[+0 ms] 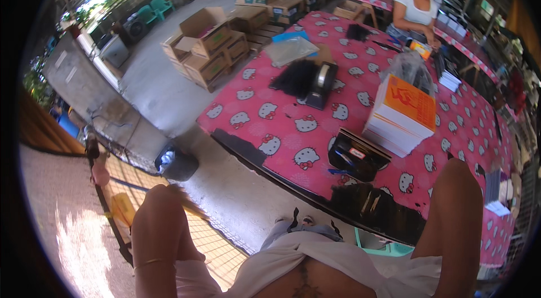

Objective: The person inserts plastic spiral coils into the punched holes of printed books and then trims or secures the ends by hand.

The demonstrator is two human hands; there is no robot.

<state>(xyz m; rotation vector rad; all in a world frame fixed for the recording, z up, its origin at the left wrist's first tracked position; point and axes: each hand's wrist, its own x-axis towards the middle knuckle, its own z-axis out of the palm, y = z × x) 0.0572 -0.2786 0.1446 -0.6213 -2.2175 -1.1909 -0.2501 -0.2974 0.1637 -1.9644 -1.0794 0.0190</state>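
Both my arms are bent, elbows out in front: my left arm (160,219) at lower left wears a thin bracelet, my right arm (459,208) is at lower right. Each forearm folds back past the lower edge, so neither hand shows. Nearest my right elbow on the table are a stack of orange-covered books (401,112) and a dark tray (359,157) with pens in it. Farther off, a black tape dispenser (321,87) lies against a bundle of black fibres (296,77). Clear plastic packs (290,50) lie behind them, and a clear plastic bag (411,67) sits behind the books.
A pink patterned cloth (282,109) covers the large table, torn at its near edge. Across it another person (416,8) works near a small orange box (420,49). Cardboard boxes (208,56) stand at far left, a dark bin (177,164) beside a pillar (96,84).
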